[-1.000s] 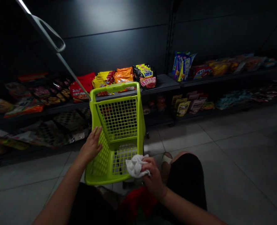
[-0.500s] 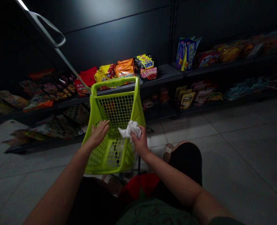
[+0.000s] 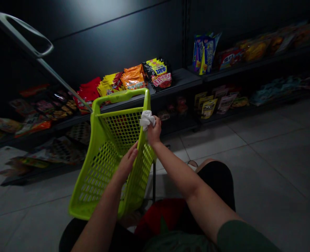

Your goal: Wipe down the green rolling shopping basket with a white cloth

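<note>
Basket [image 3: 97,175] braced and tilted on floor [image 3: 249,157], before the shelf [image 3: 181,78] front edge.
Right hand [image 3: 154,132] pinches cloth [image 3: 146,118] bunched against the far right rim corner; left hand [image 3: 128,161], fingers together, lies flat on the right wall, apparently steadying it.

We see a pale grey tiled floor [image 3: 262,168], and on it the lime-green plastic mesh trolley basket [image 3: 105,164]. Behind it a dark upper shelf [image 3: 183,77] carries red packets [image 3: 88,91], yellow packets [image 3: 106,87], orange packets [image 3: 133,78] and, further right, upright blue-and-yellow bags [image 3: 206,50]. The dark lower shelf [image 3: 223,119] beneath holds more packets, too dim for us to tell apart.
</note>
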### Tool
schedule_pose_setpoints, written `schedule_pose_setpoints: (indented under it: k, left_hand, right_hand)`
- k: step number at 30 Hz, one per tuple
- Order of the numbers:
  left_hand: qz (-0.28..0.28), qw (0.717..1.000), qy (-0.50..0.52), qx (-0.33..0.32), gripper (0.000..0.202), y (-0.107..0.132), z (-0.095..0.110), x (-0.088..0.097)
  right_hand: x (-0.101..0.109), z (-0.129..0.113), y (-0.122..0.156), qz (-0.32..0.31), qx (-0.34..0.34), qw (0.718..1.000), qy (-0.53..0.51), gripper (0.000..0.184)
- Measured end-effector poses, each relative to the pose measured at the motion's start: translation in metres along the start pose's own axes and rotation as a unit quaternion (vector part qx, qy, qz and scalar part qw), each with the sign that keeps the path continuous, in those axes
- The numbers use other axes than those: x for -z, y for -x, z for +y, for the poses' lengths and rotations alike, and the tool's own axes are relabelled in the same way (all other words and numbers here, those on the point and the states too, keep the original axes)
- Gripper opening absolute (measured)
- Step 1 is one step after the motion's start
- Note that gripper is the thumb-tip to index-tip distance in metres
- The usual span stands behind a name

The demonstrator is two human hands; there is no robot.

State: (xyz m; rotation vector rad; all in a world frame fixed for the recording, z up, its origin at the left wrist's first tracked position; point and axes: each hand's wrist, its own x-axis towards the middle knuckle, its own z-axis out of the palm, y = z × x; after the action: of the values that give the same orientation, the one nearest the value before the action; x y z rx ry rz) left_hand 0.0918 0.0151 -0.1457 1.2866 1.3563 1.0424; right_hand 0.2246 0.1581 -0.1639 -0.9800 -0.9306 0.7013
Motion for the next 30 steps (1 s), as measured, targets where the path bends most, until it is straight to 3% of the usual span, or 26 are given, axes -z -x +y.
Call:
schedule_pose_setpoints:
  k: [1, 3, 8, 10, 12, 17, 20, 23, 27, 30]
  left_hand:
    - [-0.016, 1.000, -0.012, 0.004, 0.077, 0.002, 0.000, -0.001]
    - [-0.031, 0.999, -0.015, 0.015, 0.084, 0.006, 0.000, -0.003]
    - [-0.035, 0.998, -0.047, -0.008, 0.085, 0.007, -0.005, -0.002]
    - [-0.041, 0.997, -0.060, -0.006, 0.089, 0.010, -0.007, 0.000]
    - [-0.049, 0.996, -0.072, 0.000, 0.091, 0.016, -0.006, 0.001]
    - [-0.127, 0.991, -0.047, 0.003, 0.085, 0.030, 0.004, -0.005]
    - [-0.138, 0.989, -0.052, -0.012, 0.086, 0.027, 0.006, -0.007]
    - [-0.150, 0.986, -0.069, -0.031, 0.083, 0.019, 0.003, -0.004]
    - [-0.149, 0.981, -0.106, -0.060, 0.079, 0.016, -0.004, 0.006]
    - [-0.158, 0.979, -0.114, -0.057, 0.078, 0.021, -0.003, 0.013]
  right_hand:
    - [-0.003, 0.000, -0.009, 0.015, -0.009, 1.000, -0.003, 0.030]
    - [0.001, -0.004, 0.001, 0.006, -0.024, 1.000, -0.010, 0.031]
    - [0.045, -0.015, 0.121, -0.120, -0.113, 0.985, -0.055, 0.035]
    - [0.059, -0.016, 0.146, -0.138, -0.162, 0.975, -0.064, 0.037]
    - [0.063, -0.014, 0.137, -0.126, -0.170, 0.976, -0.060, 0.036]
    - [0.052, -0.011, 0.024, -0.026, -0.110, 0.992, -0.059, 0.040]
    - [0.045, -0.013, -0.012, 0.037, -0.102, 0.991, -0.080, 0.043]
    - [0.046, -0.017, 0.014, 0.065, -0.117, 0.986, -0.095, 0.044]
    - [0.057, -0.019, 0.087, -0.007, -0.160, 0.984, -0.081, 0.042]
    - [0.060, -0.022, 0.086, 0.000, -0.176, 0.980, -0.089, 0.041]
